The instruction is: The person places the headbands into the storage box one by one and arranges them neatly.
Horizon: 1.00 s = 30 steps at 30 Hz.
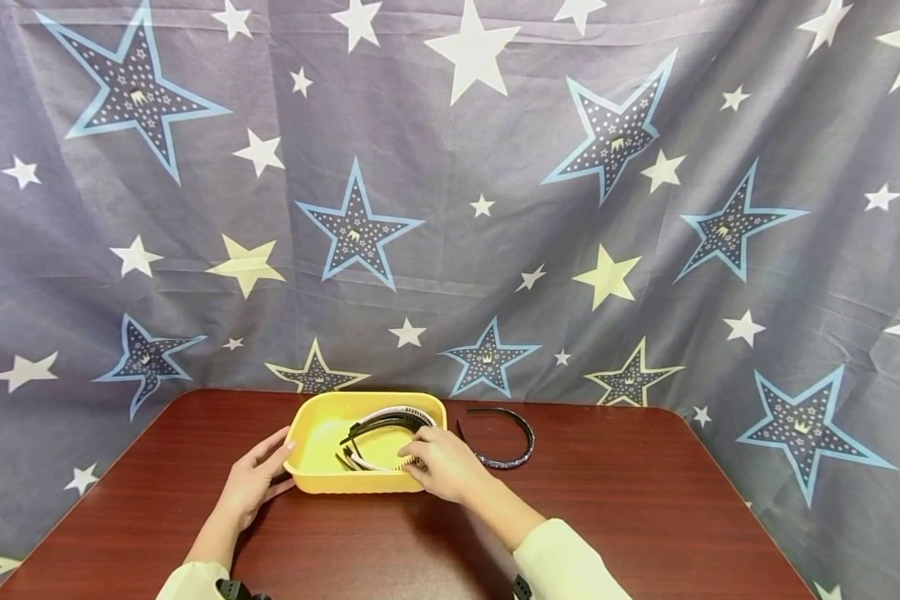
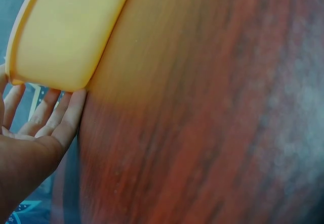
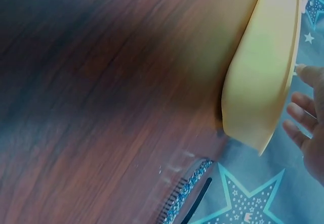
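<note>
A yellow tray (image 1: 317, 481) stands at the back of the table with several headbands in it, among them a black one (image 1: 385, 421) and a white one (image 1: 365, 464) with teeth. My left hand (image 1: 251, 479) touches the tray's left end, its fingers fairly straight against the wall in the left wrist view. Over the tray's right side, my right hand (image 1: 444, 464) reaches in at the headbands, thumb near the rim. Whether its fingertips pinch a band is hidden. A glittery dark headband (image 1: 528, 442) lies on the table right of the tray.
The reddish-brown wooden table (image 1: 630, 500) has rounded far corners. A grey curtain (image 1: 435, 242) printed with stars hangs right behind its back edge.
</note>
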Each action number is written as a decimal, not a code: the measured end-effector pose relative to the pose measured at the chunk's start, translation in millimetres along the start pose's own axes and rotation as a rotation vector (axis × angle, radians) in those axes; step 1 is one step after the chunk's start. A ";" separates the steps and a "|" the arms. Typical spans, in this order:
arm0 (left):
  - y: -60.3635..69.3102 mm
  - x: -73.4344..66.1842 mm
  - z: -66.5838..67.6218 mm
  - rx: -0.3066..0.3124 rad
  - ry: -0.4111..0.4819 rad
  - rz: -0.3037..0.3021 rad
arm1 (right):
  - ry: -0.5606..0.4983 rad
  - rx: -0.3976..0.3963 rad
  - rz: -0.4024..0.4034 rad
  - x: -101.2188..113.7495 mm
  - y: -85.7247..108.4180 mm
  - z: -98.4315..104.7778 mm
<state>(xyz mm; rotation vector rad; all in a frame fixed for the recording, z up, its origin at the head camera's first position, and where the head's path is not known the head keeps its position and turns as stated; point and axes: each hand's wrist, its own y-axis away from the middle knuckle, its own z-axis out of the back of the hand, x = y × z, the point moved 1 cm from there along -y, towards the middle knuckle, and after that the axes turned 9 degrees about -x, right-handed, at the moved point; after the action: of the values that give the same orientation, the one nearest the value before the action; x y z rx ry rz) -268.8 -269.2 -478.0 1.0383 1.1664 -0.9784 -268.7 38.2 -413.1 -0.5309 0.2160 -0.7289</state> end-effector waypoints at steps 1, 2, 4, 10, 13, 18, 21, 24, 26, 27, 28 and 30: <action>0.0 0.1 0.0 0.000 0.000 0.000 | -0.004 -0.002 -0.005 -2.0 1.0 0.1; 0.0 0.2 0.0 -0.001 0.001 0.000 | -0.009 -0.004 -0.012 -3.9 2.1 0.5; 0.1 0.3 -0.1 -0.002 0.006 0.002 | -0.017 -0.008 -0.025 -8.3 4.3 0.6; 1.7 -0.9 -0.2 -0.005 0.014 0.005 | -0.031 -0.003 -0.073 -21.9 13.8 2.7; 2.9 -2.1 -0.4 -0.003 0.007 0.001 | -0.045 -0.008 -0.097 -28.6 19.4 4.7; 3.0 -2.4 -0.4 -0.004 0.002 0.002 | -0.071 -0.014 -0.134 -39.8 28.4 8.7; 2.5 -1.5 0.0 -0.005 0.005 0.003 | -0.061 -0.012 -0.151 -47.9 34.9 8.7; 2.1 -1.1 0.0 -0.005 0.007 0.002 | -0.043 -0.011 -0.175 -56.6 42.9 8.3; 2.3 -1.4 -0.2 -0.005 0.007 0.002 | -0.037 -0.020 -0.186 -62.6 48.1 8.1; 2.3 -1.5 -0.3 -0.005 0.007 0.002 | -0.036 -0.022 -0.189 -65.3 50.6 8.6; 2.4 -1.6 -0.4 -0.006 0.007 0.002 | -0.041 -0.024 -0.196 -68.2 53.1 8.6; 2.5 -1.6 -0.6 -0.006 0.006 0.002 | -0.049 -0.027 -0.216 -73.7 57.7 9.1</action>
<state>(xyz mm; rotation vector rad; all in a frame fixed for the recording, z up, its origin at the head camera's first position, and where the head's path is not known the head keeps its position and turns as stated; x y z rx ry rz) -266.7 -267.9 -476.1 1.0380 1.1721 -0.9700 -286.1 127.9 -435.6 -0.6036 0.1237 -0.9225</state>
